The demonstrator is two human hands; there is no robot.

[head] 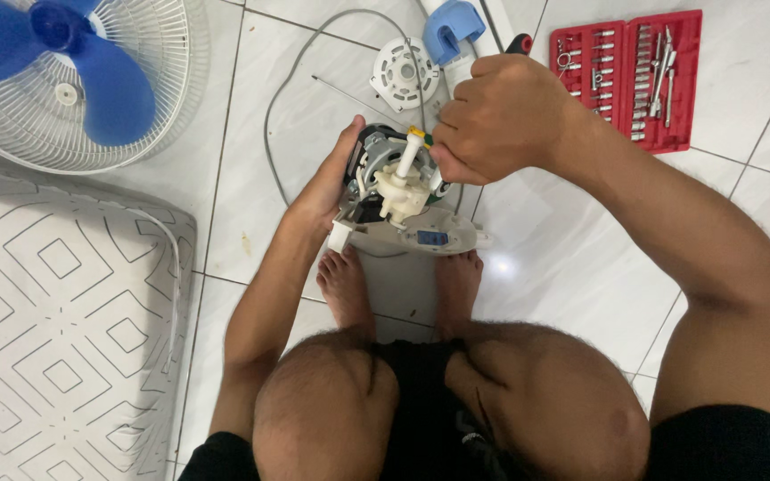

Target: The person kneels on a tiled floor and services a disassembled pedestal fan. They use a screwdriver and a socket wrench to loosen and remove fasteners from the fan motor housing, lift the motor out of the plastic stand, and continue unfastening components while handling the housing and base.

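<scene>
Knees [438, 410] are bent over a fan motor [394, 191], steadied by the left hand [323, 191]; the right hand [501, 116] is clenched on a screwdriver [519, 43], which may slip under angled pressure

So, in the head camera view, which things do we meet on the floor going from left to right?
Blue fan blade → left hand → fan motor assembly → right hand → red socket tool case.

Small blue rectangular label [432, 238] on the near face of the pale fan motor housing [421, 233], centre of scene, lettering not legible, no packages, signs or screens seen
</scene>
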